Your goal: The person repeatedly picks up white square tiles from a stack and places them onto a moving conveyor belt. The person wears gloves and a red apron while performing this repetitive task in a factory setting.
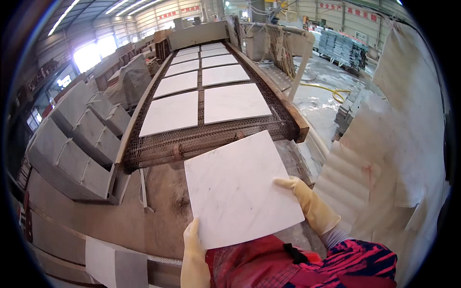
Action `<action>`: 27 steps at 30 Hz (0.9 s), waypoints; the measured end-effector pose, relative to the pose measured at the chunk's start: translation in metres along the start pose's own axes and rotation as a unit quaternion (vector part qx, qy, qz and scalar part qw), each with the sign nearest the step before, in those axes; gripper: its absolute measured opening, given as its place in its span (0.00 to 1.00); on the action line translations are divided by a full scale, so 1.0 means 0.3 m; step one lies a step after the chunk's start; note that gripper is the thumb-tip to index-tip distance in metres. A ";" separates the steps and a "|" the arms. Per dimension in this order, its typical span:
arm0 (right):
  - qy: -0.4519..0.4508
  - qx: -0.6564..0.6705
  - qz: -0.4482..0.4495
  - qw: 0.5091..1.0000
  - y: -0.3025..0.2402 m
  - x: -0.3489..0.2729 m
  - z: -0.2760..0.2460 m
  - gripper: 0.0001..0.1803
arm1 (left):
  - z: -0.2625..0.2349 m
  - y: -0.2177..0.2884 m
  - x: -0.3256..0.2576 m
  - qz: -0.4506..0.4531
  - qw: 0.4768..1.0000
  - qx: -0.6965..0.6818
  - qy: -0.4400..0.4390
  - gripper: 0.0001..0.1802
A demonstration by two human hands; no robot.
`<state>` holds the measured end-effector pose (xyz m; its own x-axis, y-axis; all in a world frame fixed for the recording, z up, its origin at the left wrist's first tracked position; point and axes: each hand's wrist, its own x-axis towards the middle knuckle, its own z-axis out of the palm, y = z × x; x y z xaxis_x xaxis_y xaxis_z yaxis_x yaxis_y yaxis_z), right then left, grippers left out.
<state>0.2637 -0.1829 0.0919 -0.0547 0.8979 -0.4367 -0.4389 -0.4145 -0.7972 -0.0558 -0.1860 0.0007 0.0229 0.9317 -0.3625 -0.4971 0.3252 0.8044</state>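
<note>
A white tile (240,192) sits between left hand (192,242) and right hand (303,194) — both gripping it.

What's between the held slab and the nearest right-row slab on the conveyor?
Head view: the mesh belt's front end lies between held slab and conveyor slab.

The tile (242,189) looks like smooth, faintly veined stone with a soft sheen. The gloves (312,201) look rubbery and matt. The belt (216,134) appears to be rough metal mesh. The sleeve (357,259) is matt cloth, the sheet (406,115) creased plastic or paper, and the floor (314,96) glossy with wet.
</note>
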 end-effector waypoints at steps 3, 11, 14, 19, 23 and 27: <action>0.027 0.039 -0.025 0.999 -0.007 0.079 -0.106 0.19 | 0.117 0.049 0.057 -0.001 1.000 0.018 -0.010 0.22; 0.014 0.130 0.006 0.991 -0.057 0.215 -0.218 0.22 | 0.227 0.041 0.268 -0.030 0.998 0.043 -0.037 0.22; 0.019 0.129 0.006 0.991 -0.077 0.250 -0.229 0.21 | 0.240 0.027 0.335 -0.036 0.997 0.050 -0.035 0.22; 0.017 0.150 0.015 0.988 -0.083 0.309 -0.248 0.20 | 0.254 0.002 0.403 -0.036 0.997 0.056 -0.025 0.21; 0.021 0.149 0.018 0.988 -0.070 0.356 -0.300 0.20 | 0.298 -0.004 0.405 -0.031 0.998 0.060 0.019 0.20; 0.037 0.133 0.017 0.990 -0.068 0.366 -0.307 0.20 | 0.313 -0.003 0.394 -0.030 0.994 0.099 0.033 0.19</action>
<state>0.3492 -0.0895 0.0218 -0.0126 0.8666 -0.4989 -0.6590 -0.3825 -0.6477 0.0287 -0.0609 0.0014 -0.0136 0.8990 -0.4378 -0.3155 0.4116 0.8550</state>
